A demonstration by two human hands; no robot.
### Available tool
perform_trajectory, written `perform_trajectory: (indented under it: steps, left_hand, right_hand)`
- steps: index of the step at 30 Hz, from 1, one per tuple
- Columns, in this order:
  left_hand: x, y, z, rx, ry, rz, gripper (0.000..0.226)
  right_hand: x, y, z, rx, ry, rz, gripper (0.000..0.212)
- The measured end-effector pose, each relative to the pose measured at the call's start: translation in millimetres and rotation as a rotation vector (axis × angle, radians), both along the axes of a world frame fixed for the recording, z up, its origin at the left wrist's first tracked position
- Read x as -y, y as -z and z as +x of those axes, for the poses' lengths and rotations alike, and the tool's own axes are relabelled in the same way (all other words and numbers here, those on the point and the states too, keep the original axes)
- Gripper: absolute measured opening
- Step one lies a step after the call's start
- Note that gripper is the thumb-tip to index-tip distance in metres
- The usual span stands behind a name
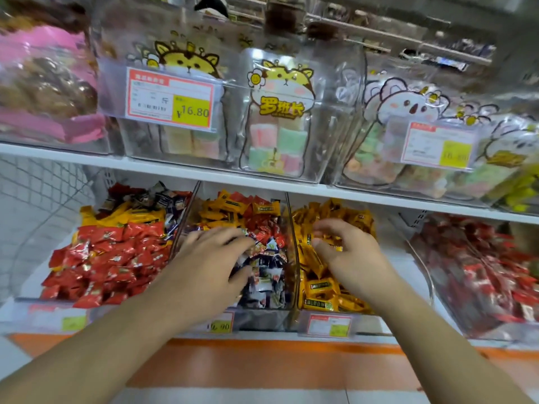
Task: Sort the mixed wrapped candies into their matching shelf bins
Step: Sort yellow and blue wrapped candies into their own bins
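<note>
Lower shelf, centre of frame: three clear bins side by side. Left bin (96,258) mostly red, some yellow at the back. Middle bin (262,252) is the mixed one: dark, red and yellow wrappers. Right bin (329,275) all yellow. Left hand (210,258) is over the middle bin, fingers curled into the candies; can't tell what it grips. Right hand (347,252) is over the yellow bin, fingers loosely curled, nothing visibly held. Strays lie directly under the left hand, so it's nearer; yellows go right, across the divider.

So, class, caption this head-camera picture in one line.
Two hands sort candies: left hand in the mixed bin, right hand over yellow candies.
</note>
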State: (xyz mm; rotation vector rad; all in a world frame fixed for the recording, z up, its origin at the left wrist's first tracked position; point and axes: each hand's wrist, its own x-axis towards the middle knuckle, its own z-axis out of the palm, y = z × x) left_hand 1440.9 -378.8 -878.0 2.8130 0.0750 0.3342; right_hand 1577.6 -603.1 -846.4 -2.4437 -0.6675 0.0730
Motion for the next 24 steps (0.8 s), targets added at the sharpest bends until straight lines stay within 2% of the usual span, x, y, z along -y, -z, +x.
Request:
perform_trajectory:
  steps: [4,9,13,16,20,24]
  left_hand:
    - [-10.9,-7.3,29.8,0.046,-0.053,-0.007,0.047]
    - [-21.2,-9.5,98.1,0.086,-0.084,0.119,0.042]
    - [-33.6,1.8,150.8,-0.120,-0.120,0.092,0.040]
    - [-40.4,12.1,166.0,-0.198,-0.069,0.034,0.038]
    - [-38.5,18.5,169.1,-0.134,-0.090,0.001,0.028]
    - [-32.5,17.2,151.8,0.050,-0.114,-0.075,0.025]
  right_hand:
    - [-14.3,2.7,-3.5,0.050,-0.138,-0.148,0.037]
    - [-15.8,6.8,3.9,0.051,-0.141,-0.110,0.040]
    - [-17.3,10.3,6.7,0.068,-0.144,-0.133,0.043]
    - [-14.7,10.6,8.1,0.080,-0.174,-0.139,0.044]
    - [-11.7,13.9,10.9,0.089,-0.207,-0.102,0.043]
    - [-11.5,16.0,10.5,0.100,-0.212,-0.092,0.045]
